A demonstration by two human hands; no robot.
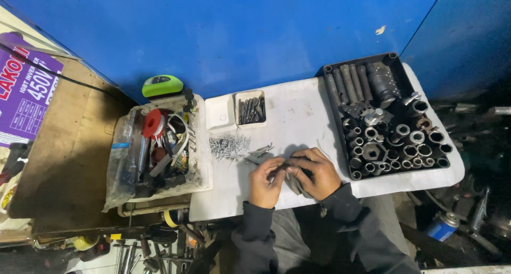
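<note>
Taking the white board (298,119) as the landmark and reading across from its far left: a purple printed box (24,88) lies at the edge of view, well apart from the board, with a brown wooden surface (69,162) between them. Just beside the board's left edge stands a cluttered plastic bin (159,151) with a red reel (153,123) in it, and a green-topped tool (162,85) sits behind the bin against the blue wall (239,34).

On the board itself, near its back left corner, a small white tray (250,109) holds a few dark bits. In front of that tray lies a loose heap of small silvery screws (229,145).

At the board's front edge the left hand (266,181) and right hand (315,173) meet. Both are closed around a small dark metal piece (291,173), the left pinching its near end with curled fingers, the right wrapped over the rest. It may be a folding tool or a clip; the hands cover too much of it to tell. The piece is held just above the board, right of the screws.

On the board's right end rests a black socket tray (396,61), filled with upright sockets and long dark extension bars. Off the board's right front corner, on the floor, stands a small blue canister (442,227).
</note>
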